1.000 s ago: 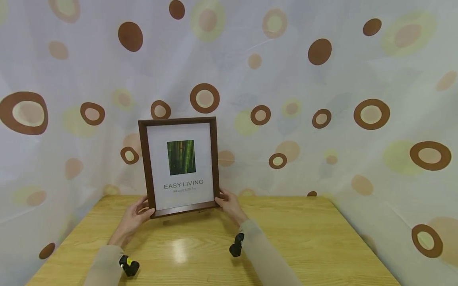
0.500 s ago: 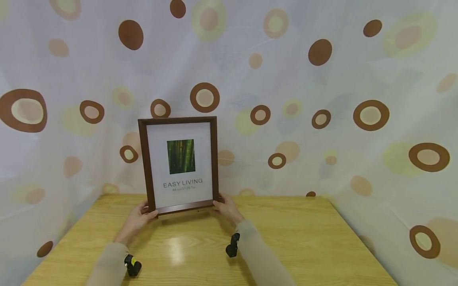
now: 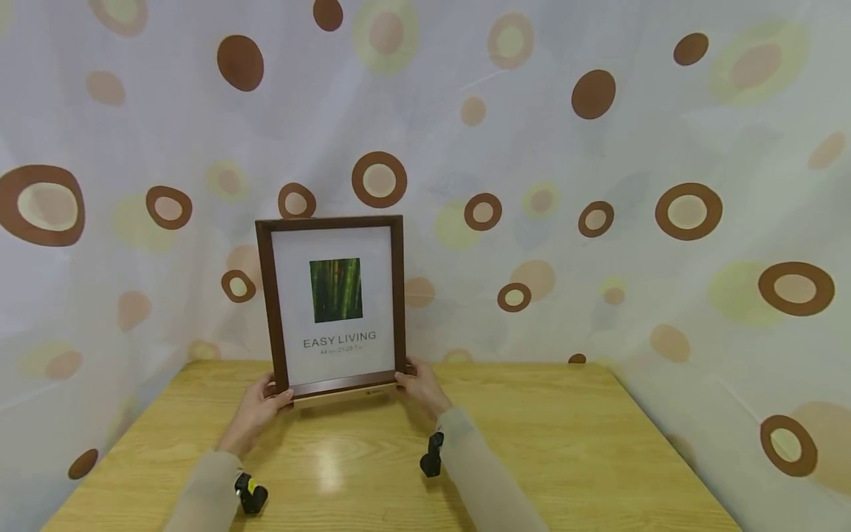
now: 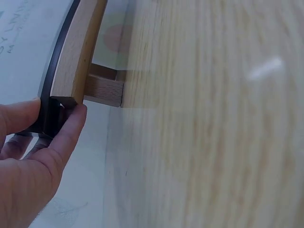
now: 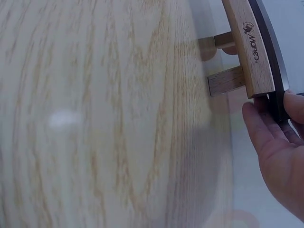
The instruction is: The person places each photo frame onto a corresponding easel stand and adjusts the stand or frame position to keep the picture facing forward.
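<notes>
A picture frame (image 3: pixel 332 295) with a dark brown border stands near-upright, leaning slightly back, toward the table's far edge. Behind its clear front are a green bamboo print and the words "EASY LIVING". Under its bottom edge runs the pale ledge of a wooden tabletop easel (image 5: pixel 254 52), whose short legs (image 4: pixel 104 90) reach the tabletop. My left hand (image 3: pixel 255 410) grips the frame's lower left corner, thumb in front, a finger beside the ledge's end. At the lower right corner, my right hand (image 3: pixel 424 388) holds the frame the same way. Most of the easel is hidden behind the frame.
The light wood-grain table (image 3: pixel 552 443) extends in front and to the right. Pale curtains (image 3: pixel 638 310) with brown, yellow and peach spots surround it at the back and both sides. Small black cameras (image 3: pixel 432 454) sit on both wrists.
The frame's bottom edge has risen slightly, and the easel's pale ledge now shows beneath it. My left hand has shifted a little right. Both hands keep their hold on the corners.
</notes>
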`<control>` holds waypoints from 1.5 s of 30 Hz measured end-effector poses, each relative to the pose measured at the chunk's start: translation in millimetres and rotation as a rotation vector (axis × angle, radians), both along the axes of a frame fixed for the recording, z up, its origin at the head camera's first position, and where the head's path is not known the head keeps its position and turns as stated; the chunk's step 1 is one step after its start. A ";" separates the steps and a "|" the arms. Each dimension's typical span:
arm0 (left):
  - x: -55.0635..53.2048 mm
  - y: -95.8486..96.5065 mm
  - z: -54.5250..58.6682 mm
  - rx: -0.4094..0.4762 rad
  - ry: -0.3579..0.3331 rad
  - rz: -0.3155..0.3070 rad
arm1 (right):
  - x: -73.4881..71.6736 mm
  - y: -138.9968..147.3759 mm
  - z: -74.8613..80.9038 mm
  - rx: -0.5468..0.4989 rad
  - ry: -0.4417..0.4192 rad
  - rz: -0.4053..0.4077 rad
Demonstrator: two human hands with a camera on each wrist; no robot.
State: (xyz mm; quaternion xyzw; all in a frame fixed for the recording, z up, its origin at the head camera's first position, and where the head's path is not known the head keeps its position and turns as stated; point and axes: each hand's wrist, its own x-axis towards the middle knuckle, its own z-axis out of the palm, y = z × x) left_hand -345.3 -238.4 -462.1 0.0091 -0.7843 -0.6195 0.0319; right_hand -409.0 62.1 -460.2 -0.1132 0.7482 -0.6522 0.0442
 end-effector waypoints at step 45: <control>-7.9 37.1 -5.3 0.144 0.035 -0.103 | 15.0 60.8 -1.3 0.085 0.044 0.033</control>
